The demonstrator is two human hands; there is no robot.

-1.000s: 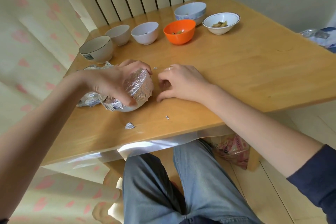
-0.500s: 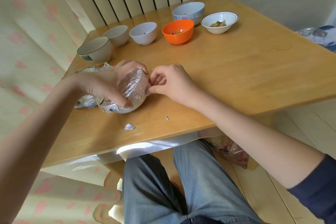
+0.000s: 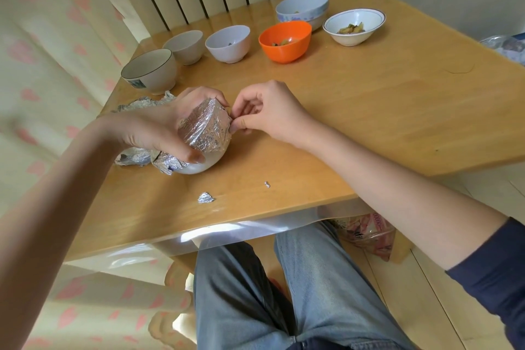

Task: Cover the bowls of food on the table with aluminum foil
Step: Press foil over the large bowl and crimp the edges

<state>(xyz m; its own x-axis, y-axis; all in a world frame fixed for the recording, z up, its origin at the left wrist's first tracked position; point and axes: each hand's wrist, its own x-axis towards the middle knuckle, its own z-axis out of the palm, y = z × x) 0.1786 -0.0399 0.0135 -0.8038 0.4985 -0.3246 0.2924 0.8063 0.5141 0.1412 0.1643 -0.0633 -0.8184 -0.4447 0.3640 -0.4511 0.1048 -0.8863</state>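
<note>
My right hand (image 3: 267,111) has come in from the bare table, where it lay flat a second ago, and its thumb and fingertips now pinch the foil (image 3: 206,128) at the right rim of the white bowl (image 3: 203,163), pressing the edge down. My left hand (image 3: 167,128) still grips the bowl from the other side, fingers curled over the top and thumb low on its wall, and the bowl sits tilted toward me on the table (image 3: 369,111). I judge this first cover nearly sealed. A crumpled spare sheet (image 3: 136,158) lies just behind my left hand, and two foil scraps (image 3: 206,197) lie near the front edge. Further back, the dark-rimmed bowl (image 3: 150,71), two small white bowls (image 3: 227,42), the orange bowl (image 3: 285,41), the blue-patterned bowl (image 3: 302,7) and the wide white bowl (image 3: 353,25) all stand uncovered.
</note>
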